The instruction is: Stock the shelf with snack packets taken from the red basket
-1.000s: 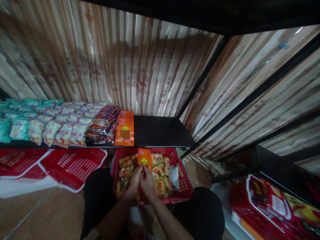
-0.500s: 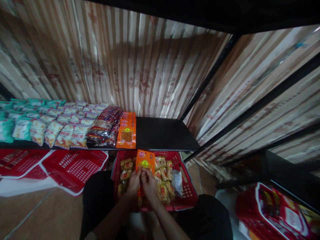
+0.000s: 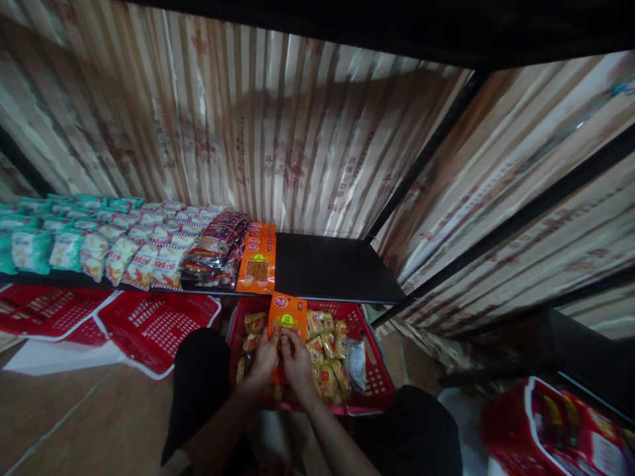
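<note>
Both hands hold an orange snack packet [image 3: 288,317] upright over a red basket [image 3: 377,380] between my knees. My left hand [image 3: 262,360] grips its lower left side and my right hand [image 3: 296,360] its lower right side, fingers closed on it. The basket is full of several small yellow snack packs [image 3: 325,344]. Just beyond it a black shelf [image 3: 332,268] carries a stack of matching orange packets [image 3: 258,261], with bare shelf to their right.
Rows of dark red, white and green snack bags [image 3: 124,248] fill the shelf's left part. Empty red baskets [image 3: 153,327] lie on the floor at left. Another red basket with goods [image 3: 550,423] stands at right. Striped curtain behind, black shelf posts at right.
The orange packet has been raised a little out of the basket, both hands staying on it. The view has shifted slightly to the right.
</note>
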A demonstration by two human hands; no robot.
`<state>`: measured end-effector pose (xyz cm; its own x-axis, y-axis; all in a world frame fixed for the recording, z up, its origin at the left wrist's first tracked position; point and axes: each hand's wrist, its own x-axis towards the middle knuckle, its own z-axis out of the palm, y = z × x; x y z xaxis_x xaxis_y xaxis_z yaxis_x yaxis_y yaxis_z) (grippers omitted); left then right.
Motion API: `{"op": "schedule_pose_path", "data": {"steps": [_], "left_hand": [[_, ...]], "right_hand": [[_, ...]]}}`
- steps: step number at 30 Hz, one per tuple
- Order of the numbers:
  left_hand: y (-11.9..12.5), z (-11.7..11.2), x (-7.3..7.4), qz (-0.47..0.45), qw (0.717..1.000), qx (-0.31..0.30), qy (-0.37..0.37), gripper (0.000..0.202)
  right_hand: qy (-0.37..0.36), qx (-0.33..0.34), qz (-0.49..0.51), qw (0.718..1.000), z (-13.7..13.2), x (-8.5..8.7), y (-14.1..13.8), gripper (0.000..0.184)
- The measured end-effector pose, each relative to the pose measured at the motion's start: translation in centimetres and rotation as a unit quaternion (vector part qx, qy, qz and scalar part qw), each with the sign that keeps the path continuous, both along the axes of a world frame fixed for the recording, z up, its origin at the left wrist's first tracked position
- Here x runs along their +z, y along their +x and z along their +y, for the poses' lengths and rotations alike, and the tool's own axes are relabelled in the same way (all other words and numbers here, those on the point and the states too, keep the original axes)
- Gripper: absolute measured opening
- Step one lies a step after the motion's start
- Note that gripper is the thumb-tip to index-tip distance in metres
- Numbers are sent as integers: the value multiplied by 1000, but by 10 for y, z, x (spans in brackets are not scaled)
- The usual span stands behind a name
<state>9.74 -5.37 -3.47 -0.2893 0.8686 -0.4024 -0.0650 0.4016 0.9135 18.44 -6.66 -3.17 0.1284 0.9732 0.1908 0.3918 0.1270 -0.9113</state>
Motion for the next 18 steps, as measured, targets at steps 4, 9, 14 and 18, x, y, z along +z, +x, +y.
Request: {"op": "schedule_pose_path", "data": {"steps": [4,9,14,18], "left_hand": [[-6,3,0,-23,999,3,39,36],[-9,4,4,-84,993,14,79,36],[-16,5,11,-94,992,40,80,30],[-23,10,14,-111,989,56,74,29]], "right_hand": [[15,1,13,1000,2,3,-4,31],[16,16,11,1000,4,12,-5,30],[13,25,-1,1000,7,21,-5,29],[11,37,-15,999,11,25,-7,30]]}}
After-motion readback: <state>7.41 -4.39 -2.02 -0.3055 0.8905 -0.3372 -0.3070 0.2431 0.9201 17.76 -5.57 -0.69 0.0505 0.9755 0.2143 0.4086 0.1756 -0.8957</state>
